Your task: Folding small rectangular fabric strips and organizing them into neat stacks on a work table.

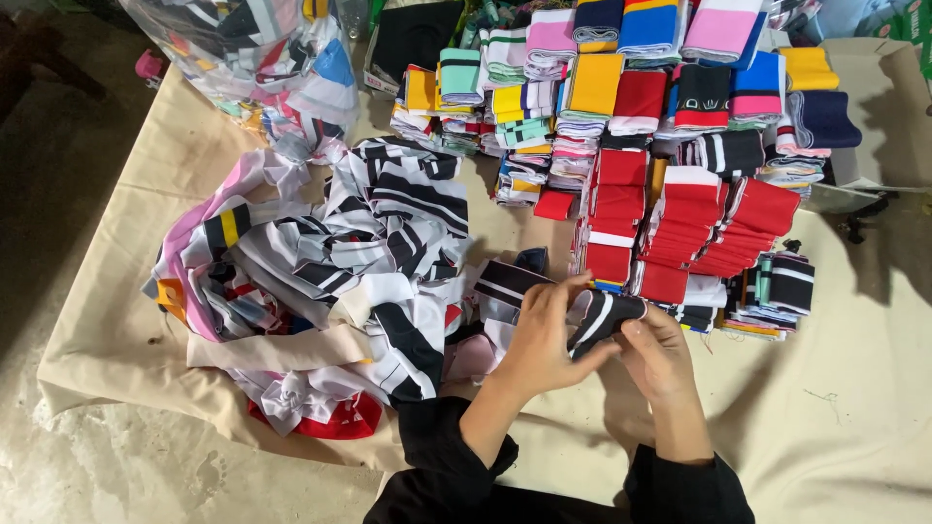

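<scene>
Seen from above, a person w/ dark sleeves works at a desk (854,427) covered in beige cloth. Both hands meet near the centre-bottom of the view. Left hand (546,335) has its fingers curled closed over a black-and-white striped knit band (602,318), thumb on top; right hand (658,351) pinches the same band from the other side, its grip also closed on the fabric. The band sits between the two hands, just above the cloth, partly folded. To the left lies a loose heap of striped pieces (340,272), mostly black & white, w/ bits of pink, yellow and red; it touches the left hand's side. Beyond the hands, toward the top of the view, stand neat stacks of folded bands (680,213): red ones nearest, then yellow, teal, pink, blue and navy further back. At top left, a clear plastic bag (262,58) holds more coloured pieces. A cardboard box (879,116) is at far right. Concrete floor (58,194) shows at left.
</scene>
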